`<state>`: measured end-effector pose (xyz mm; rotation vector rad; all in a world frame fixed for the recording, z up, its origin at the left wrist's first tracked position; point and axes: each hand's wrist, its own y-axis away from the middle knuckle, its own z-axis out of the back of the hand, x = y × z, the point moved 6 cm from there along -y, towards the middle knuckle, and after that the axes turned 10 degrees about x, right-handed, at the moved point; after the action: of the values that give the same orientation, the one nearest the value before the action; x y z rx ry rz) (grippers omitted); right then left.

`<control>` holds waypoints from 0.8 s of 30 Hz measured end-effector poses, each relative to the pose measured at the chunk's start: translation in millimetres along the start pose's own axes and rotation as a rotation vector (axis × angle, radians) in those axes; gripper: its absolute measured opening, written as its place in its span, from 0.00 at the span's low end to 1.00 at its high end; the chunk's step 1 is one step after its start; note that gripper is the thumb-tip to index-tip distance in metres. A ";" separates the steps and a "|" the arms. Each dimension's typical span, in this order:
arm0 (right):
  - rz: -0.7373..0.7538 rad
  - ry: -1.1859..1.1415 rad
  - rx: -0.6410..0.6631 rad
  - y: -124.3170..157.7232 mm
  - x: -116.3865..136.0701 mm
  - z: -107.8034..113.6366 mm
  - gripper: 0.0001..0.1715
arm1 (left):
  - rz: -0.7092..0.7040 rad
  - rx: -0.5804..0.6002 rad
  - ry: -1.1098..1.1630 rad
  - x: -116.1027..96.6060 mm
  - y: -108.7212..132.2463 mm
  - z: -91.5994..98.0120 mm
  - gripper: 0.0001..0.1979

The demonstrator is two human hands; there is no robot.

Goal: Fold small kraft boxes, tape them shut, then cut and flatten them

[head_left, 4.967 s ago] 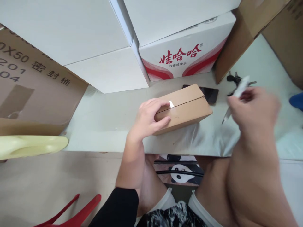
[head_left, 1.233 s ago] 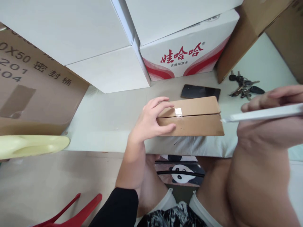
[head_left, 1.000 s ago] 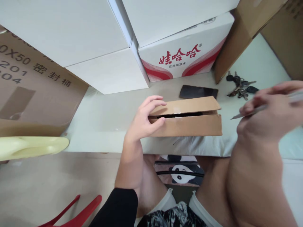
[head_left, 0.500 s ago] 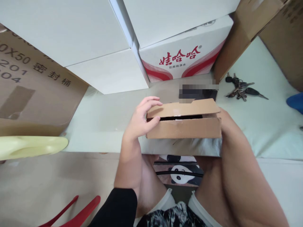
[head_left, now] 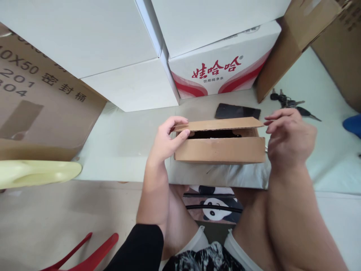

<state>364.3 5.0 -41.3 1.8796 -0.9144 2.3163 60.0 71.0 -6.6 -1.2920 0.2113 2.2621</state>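
Note:
A small brown cardboard box (head_left: pixel 220 150) sits near the front edge of the pale-covered surface, its lid (head_left: pixel 217 123) partly raised. Through the gap, something black (head_left: pixel 211 134) shows inside; its kind cannot be made out. My left hand (head_left: pixel 169 139) grips the box's left end, fingers over the lid and thumb at the opening. Beside the right end, my right hand (head_left: pixel 291 135) is curled, fingertips close to the lid's corner. A small shiny bit (head_left: pixel 266 149) shows between this hand and the box; what it belongs to is hidden.
Behind the box lies a black phone (head_left: pixel 238 111). A bunch of keys (head_left: pixel 287 101) is to the right. White cartons (head_left: pixel 124 84) and a red-and-white water carton (head_left: pixel 222 73) stand at the back. A large brown carton (head_left: pixel 42 105) is left; a blue object (head_left: pixel 352 125) sits far right.
The lid has risen and the gap has widened. My right hand has come up from behind the box's right end into view. My left hand stays on the left end.

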 end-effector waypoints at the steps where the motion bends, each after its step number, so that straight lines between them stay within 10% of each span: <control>1: 0.062 -0.046 -0.007 2.3 7.9 -1.2 0.19 | 0.015 -0.024 0.030 1.9 0.1 0.5 0.24; 10: 0.157 0.077 0.520 16.6 27.0 -34.3 0.36 | 0.013 -0.251 0.188 19.9 -2.0 3.1 0.33; 15: 0.193 0.066 0.527 16.9 24.1 -36.6 0.37 | -0.106 -0.305 0.227 26.4 -4.6 3.1 0.31; 24: 0.181 -0.040 0.433 17.6 15.7 -34.8 0.42 | -0.148 0.176 0.363 28.6 -1.4 -14.4 0.38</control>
<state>322.6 0.7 -38.2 2.0705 -0.6467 2.7804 60.0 77.1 -38.1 -1.5575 0.4184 1.8299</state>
